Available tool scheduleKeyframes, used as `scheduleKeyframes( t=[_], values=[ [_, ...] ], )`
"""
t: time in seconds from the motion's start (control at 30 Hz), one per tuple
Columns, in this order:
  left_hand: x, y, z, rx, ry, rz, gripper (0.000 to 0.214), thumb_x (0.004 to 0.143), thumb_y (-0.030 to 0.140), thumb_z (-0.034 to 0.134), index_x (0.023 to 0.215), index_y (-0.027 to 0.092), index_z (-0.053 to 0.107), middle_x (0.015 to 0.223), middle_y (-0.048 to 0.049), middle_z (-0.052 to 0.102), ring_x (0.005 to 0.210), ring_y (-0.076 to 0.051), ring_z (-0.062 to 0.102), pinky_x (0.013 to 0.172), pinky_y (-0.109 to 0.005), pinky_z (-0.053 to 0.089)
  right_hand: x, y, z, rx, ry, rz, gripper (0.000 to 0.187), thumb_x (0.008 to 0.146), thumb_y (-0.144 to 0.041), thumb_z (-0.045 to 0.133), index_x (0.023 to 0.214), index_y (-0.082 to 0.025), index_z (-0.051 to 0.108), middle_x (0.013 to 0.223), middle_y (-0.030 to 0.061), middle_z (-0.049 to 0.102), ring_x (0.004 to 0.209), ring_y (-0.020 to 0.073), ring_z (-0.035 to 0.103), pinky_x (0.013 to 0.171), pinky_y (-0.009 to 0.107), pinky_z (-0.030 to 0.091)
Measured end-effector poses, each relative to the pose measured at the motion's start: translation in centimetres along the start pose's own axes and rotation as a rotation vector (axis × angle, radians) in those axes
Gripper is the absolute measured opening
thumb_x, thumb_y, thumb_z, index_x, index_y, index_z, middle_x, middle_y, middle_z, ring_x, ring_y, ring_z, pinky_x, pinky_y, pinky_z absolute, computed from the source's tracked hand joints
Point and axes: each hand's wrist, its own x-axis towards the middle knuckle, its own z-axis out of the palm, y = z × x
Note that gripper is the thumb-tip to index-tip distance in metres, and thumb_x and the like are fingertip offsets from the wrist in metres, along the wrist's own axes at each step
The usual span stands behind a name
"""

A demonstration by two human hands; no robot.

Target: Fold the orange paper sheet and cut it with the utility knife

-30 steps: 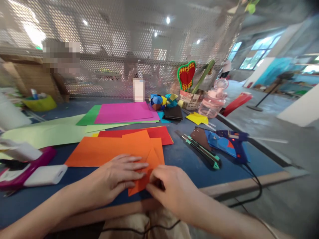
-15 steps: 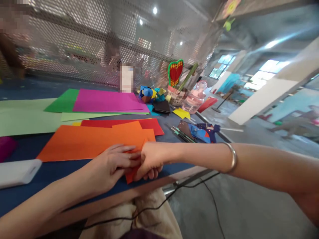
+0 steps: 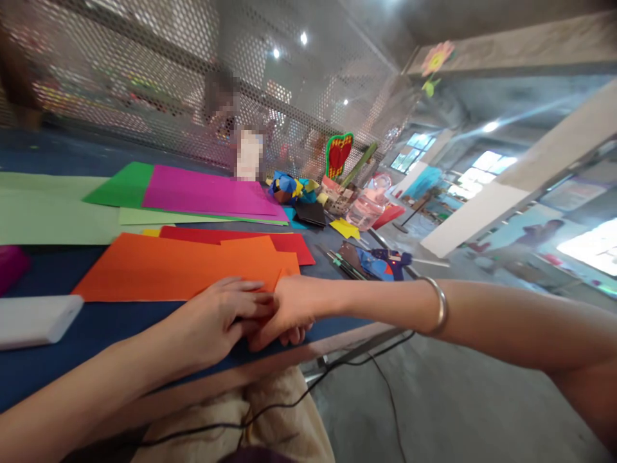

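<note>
Orange folded paper piece (image 3: 270, 287) sits at the blue table's (image 3: 58, 357) near edge, mostly hidden, its direction unclear; left hand (image 3: 219, 318) flattens it, right hand (image 3: 289, 308) pinches it.

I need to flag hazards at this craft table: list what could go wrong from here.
1. The left hand and right hand press a small folded orange paper at the table edge; it could slip off or crease crooked.
2. The glue gun lies near loose sheets; if hot, it might scorch them.
3. Its black cord hangs by the lap and could snag.
</note>
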Motion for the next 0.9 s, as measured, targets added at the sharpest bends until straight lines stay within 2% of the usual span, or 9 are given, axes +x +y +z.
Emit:
scheduleKeyframes(
  t=[0.23, 0.43, 0.6, 0.67, 0.77, 0.9],
  values=[
    [-0.6, -0.5, 0.4, 0.038, 0.009, -0.004, 0.053, 0.081, 0.013, 0.055, 0.124, 0.038, 0.072, 0.138, -0.0008, 0.067, 0.135, -0.029, 0.060, 0.114, -0.057, 0.047, -0.1, 0.6, -0.2, 0.057, -0.042, -0.040, 0.039, 0.080, -0.052, 0.081, 0.072, -0.016, 0.070, 0.061, -0.0040, 0.065, 0.060, 0.0098, 0.065, 0.050, 0.018, 0.050],
    [-0.7, -0.7, 0.8, 0.046, 0.058, 0.026, 0.043, 0.090, 0.020, 0.054, 0.124, 0.038, 0.072, 0.138, 0.0016, 0.066, 0.132, -0.028, 0.062, 0.112, -0.052, 0.051, -0.2, 1.4, -0.6, 0.143, -0.071, -0.027, 0.034, 0.079, -0.045, 0.083, 0.070, -0.017, 0.068, 0.058, -0.0058, 0.064, 0.055, 0.0086, 0.062, 0.051, 0.018, 0.050],
    [-1.0, -1.4, 1.6, 0.052, 0.106, 0.044, 0.034, 0.096, 0.030, 0.055, 0.124, 0.040, 0.071, 0.138, 0.0022, 0.065, 0.131, -0.031, 0.063, 0.109, -0.058, 0.052, -0.8, 3.7, -1.2, 0.180, -0.027, -0.009, 0.036, 0.078, -0.047, 0.083, 0.063, -0.019, 0.067, 0.055, -0.0058, 0.064, 0.052, 0.0086, 0.060, 0.049, 0.018, 0.047],
    [-1.2, -1.7, 2.1, 0.056, 0.133, 0.054, 0.035, 0.097, 0.032, 0.054, 0.128, 0.043, 0.068, 0.137, 0.0033, 0.066, 0.131, -0.031, 0.063, 0.108, -0.058, 0.053, -1.4, 5.3, -1.2, 0.178, 0.047, 0.007, 0.041, 0.075, -0.051, 0.084, 0.059, -0.018, 0.064, 0.053, -0.0045, 0.063, 0.052, 0.0098, 0.061, 0.050, 0.019, 0.048],
    [-1.3, -2.2, 2.5, 0.064, 0.169, 0.072, 0.038, 0.098, 0.035, 0.055, 0.133, 0.048, 0.062, 0.137, 0.0052, 0.065, 0.131, -0.029, 0.063, 0.108, -0.056, 0.054, -3.0, 7.8, -0.5, 0.164, 0.237, -0.011, 0.042, 0.076, -0.051, 0.082, 0.058, -0.018, 0.062, 0.055, -0.0036, 0.063, 0.056, 0.0104, 0.062, 0.054, 0.020, 0.046],
    [-1.3, -2.1, 2.0, 0.062, 0.211, 0.115, 0.036, 0.096, 0.038, 0.059, 0.130, 0.049, 0.064, 0.133, 0.0058, 0.067, 0.123, -0.027, 0.068, 0.101, -0.047, 0.060, -5.8, 10.7, 1.4, 0.119, 0.577, -0.024, 0.028, 0.090, -0.043, 0.068, 0.076, -0.019, 0.069, 0.068, -0.0019, 0.070, 0.067, 0.0115, 0.066, 0.062, 0.021, 0.047]
  ],
)
